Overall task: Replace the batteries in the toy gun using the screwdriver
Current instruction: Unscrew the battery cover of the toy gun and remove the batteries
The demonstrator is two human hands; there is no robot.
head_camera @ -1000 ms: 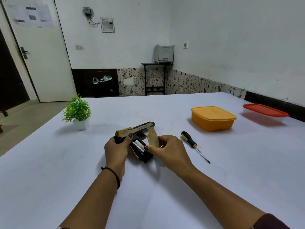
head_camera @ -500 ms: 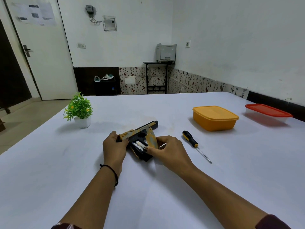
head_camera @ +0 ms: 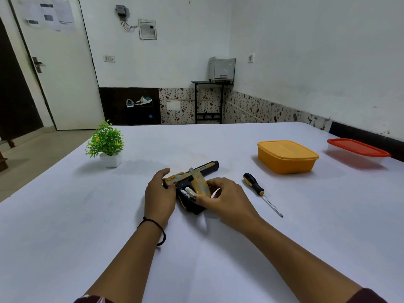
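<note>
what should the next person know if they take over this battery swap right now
Left hand: holds the rear of the toy gun steady on the table.
Right hand: fingers on the yellow battery cover, which is swung up off the grip; thumb by the batteries.
Screwdriver: lies free on the table, right of the right hand.
Done: cover is open, white batteries sit exposed in the compartment.
Left: whether these cells are old or new cannot be told, so check. Then close the cover and fasten it with the screwdriver. The screw is not visible.
</note>
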